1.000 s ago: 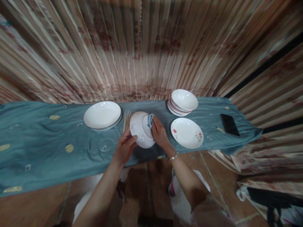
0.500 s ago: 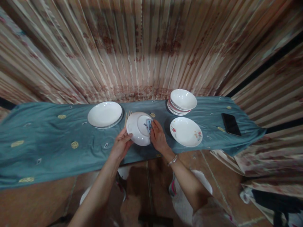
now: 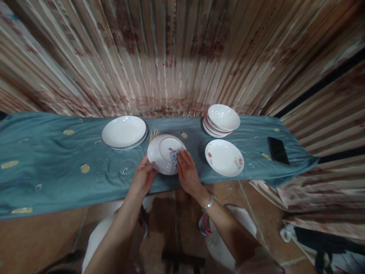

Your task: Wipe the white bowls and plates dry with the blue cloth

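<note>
A white plate (image 3: pixel 157 152) is held up over the near side of the table, its underside with the foot ring turned toward me. My left hand (image 3: pixel 144 176) grips its lower left rim, thumb on the underside. In my right hand (image 3: pixel 188 173) is a small blue-grey cloth (image 3: pixel 174 156), pressed against the plate's underside at the right. The fingers lie over the cloth and partly hide it. Just behind the plate, several chopsticks (image 3: pixel 154 134) stick out; their other ends are hidden.
White plates (image 3: pixel 124 131) are stacked at the left. At the back right stands a pile of bowls (image 3: pixel 224 117), with a flower-patterned plate (image 3: pixel 224 158) in front. A black phone (image 3: pixel 278 150) lies farther right on the teal tablecloth (image 3: pixel 62 163). A pleated curtain (image 3: pixel 171 76) hangs behind.
My right hand has slid the cloth down and left across the plate's underside, and its fingers now lie flatter. The plate has shifted slightly left. The camera view has moved a little.
</note>
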`<state>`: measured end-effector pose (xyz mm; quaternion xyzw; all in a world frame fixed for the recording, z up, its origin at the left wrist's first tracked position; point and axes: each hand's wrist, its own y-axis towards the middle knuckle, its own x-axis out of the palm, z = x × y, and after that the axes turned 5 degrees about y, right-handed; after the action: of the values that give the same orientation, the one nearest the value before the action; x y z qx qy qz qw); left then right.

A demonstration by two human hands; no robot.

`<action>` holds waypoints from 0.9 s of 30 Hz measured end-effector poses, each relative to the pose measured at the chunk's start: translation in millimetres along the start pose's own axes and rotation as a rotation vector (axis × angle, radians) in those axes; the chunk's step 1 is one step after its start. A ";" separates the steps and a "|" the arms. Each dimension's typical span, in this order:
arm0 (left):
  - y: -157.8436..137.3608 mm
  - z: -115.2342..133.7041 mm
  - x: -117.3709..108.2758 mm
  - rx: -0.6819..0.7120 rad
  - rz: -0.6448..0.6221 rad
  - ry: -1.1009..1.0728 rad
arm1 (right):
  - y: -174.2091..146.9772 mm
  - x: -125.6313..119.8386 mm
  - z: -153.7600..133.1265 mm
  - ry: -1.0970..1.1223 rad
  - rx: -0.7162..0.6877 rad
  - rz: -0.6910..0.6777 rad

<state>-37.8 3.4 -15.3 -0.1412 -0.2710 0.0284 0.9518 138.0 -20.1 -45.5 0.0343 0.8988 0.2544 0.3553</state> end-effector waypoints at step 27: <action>19.1 -15.5 22.3 0.033 0.119 -0.358 | 37.2 4.4 -21.5 -0.221 -0.074 -0.107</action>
<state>-10.2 20.8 -22.0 -0.1341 -0.4266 0.1137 0.8872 116.3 3.9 -17.0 0.0009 0.8447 0.2628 0.4663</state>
